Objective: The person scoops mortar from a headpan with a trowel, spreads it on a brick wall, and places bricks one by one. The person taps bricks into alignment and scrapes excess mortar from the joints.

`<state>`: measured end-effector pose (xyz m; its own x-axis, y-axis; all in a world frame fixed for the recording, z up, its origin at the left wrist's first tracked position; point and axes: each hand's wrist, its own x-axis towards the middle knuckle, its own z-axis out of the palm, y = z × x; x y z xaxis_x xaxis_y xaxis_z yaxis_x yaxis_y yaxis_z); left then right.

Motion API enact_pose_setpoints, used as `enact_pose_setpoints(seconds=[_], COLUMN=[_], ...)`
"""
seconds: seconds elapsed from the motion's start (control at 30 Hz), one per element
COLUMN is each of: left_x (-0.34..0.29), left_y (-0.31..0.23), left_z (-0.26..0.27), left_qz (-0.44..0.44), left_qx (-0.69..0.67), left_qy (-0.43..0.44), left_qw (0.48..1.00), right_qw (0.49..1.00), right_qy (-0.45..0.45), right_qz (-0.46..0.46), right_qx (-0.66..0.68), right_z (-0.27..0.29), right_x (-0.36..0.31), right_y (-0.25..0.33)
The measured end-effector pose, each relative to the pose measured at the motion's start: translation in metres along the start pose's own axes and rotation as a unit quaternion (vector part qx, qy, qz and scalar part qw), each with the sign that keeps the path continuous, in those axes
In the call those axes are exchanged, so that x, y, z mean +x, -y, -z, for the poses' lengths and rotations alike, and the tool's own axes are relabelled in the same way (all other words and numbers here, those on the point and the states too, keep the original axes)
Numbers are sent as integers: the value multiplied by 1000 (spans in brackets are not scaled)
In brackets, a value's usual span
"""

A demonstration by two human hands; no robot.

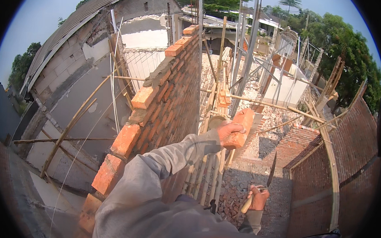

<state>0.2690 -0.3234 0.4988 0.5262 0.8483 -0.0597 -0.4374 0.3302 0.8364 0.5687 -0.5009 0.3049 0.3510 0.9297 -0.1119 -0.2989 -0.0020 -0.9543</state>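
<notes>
Plainly, brick in left hand

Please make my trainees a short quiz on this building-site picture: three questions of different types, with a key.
1. Which item is in the left hand?
A. a hammer
B. a brick
C. a paintbrush

2. True or false: the right hand holds a trowel whose tip points toward the top of the picture.

3. Fill in the blank: in the picture, the brick wall nearest the left sleeve stands to the ____ of the held brick.

Key: 1. B; 2. True; 3. left
</notes>
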Motion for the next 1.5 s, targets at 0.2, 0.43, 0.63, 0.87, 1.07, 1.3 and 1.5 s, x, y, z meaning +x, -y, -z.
enact_pose_setpoints(seconds=[0.2, 0.43, 0.63, 0.87, 1.07, 1.3, 1.5], left_x=[-24, -113, -141, -98, -29, -6, 14], left_y=[-293, -455, -453, -427, -413, -377, -377], left_z=[-66, 34, 160, 308, 363, 360, 391], left_qz=[-244, -273, -102, -98, -23, 0, 8], left_qx=[359, 725, 847, 842, 601, 517, 524], left_qy=[-59, -337, -357, -373, -473, -379, -390], left_qw=[899, 536, 381, 379, 644, 767, 757], right_qw=[967, 846, 879, 820, 814, 813, 794], right_qy=[-15, -103, -131, -1, 31, 82, 155], right_qz=[-248, -503, -454, -347, -263, -188, -287], right_qx=[-59, -142, -67, -456, -517, -544, -513], right_z=[100, 141, 203, 191, 130, 76, 61], right_x=[21, -43, -45, 51, 153, 213, 210], right_y=[-141, -237, -265, -238, -237, -274, -264])
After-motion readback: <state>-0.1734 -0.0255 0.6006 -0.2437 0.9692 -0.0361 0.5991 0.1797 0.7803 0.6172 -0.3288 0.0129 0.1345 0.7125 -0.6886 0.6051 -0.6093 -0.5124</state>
